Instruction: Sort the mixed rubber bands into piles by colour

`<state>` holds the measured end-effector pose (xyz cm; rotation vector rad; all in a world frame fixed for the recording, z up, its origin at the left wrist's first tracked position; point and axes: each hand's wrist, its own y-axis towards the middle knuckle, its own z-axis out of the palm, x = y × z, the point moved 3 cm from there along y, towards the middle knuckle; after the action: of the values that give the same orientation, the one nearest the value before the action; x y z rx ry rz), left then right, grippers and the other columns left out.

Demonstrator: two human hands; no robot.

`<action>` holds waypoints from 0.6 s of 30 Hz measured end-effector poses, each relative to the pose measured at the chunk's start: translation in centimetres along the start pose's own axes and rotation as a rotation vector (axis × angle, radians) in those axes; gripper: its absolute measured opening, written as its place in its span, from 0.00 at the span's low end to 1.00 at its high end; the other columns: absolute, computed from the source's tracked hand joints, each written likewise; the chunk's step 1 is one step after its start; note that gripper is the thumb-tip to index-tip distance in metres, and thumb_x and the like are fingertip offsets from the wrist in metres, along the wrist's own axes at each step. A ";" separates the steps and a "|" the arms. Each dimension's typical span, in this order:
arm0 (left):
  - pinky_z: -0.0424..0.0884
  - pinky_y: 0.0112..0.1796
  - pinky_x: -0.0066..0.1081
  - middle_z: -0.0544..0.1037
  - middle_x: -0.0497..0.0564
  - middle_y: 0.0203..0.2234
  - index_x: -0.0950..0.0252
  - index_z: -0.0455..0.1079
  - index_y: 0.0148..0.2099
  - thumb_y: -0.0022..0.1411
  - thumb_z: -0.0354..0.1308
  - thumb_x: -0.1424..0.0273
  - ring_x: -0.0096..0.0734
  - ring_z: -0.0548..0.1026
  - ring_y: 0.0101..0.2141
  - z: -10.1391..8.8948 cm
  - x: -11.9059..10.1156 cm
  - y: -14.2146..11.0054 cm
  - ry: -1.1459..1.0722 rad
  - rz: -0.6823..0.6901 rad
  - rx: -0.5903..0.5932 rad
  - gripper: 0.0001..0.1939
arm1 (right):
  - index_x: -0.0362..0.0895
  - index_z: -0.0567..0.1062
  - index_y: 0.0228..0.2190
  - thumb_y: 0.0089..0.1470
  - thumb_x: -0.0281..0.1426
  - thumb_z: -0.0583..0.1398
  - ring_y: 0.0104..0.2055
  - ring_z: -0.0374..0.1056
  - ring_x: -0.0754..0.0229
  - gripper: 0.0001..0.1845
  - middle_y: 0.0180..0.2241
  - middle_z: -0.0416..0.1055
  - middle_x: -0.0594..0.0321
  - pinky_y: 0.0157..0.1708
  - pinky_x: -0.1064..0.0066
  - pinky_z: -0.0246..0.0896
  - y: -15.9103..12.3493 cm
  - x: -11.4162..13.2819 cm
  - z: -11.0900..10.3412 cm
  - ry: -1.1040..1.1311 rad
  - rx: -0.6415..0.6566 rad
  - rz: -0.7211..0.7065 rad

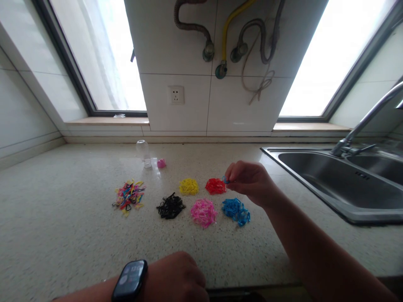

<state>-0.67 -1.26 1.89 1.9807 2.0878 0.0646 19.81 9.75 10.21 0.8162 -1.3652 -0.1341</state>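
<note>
My right hand (247, 182) is closed in a pinch on a small blue rubber band (224, 179), held above the counter by the red pile (215, 186). Below it lies a pile of blue rubber bands (236, 211). To the left are pink (203, 212), yellow (189, 186) and black (170, 206) piles, plus a mixed-colour heap (128, 196) farther left. My left hand (176, 277), with a black watch (129, 280) on its wrist, is curled at the counter's front edge; the inside of its grip is hidden.
A clear bottle (143, 153) stands upside down at the back left, beside a pink cap (161, 163). On the right, a steel sink (315, 167) with a faucet (362, 126) is set into the speckled counter (78, 239). Hoses and a wall socket (176, 95) are on the tiled wall.
</note>
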 end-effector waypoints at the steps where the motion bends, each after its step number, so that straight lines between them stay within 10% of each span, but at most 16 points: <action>1: 0.53 0.19 0.29 0.57 0.40 0.15 0.65 0.48 0.22 0.54 0.71 0.71 0.20 0.54 0.19 -0.1 0.0 0.0 0.007 -0.001 0.007 0.30 | 0.45 0.78 0.27 0.44 0.19 0.70 0.30 0.71 0.68 0.11 0.29 0.75 0.65 0.29 0.77 0.69 0.0 0.1 0.1 -0.007 -0.002 -0.010; 18: 0.53 0.19 0.30 0.61 0.41 0.15 0.65 0.52 0.21 0.58 0.68 0.67 0.22 0.54 0.18 0.1 -0.3 -0.1 0.035 0.015 0.019 0.27 | 0.46 0.79 0.27 0.47 0.19 0.68 0.31 0.70 0.68 0.09 0.31 0.75 0.64 0.30 0.76 0.66 -0.1 0.3 -0.1 0.002 0.004 -0.042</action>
<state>-0.71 -1.60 1.83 2.0203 2.1030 0.0823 20.02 9.56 10.44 0.8480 -1.3470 -0.1635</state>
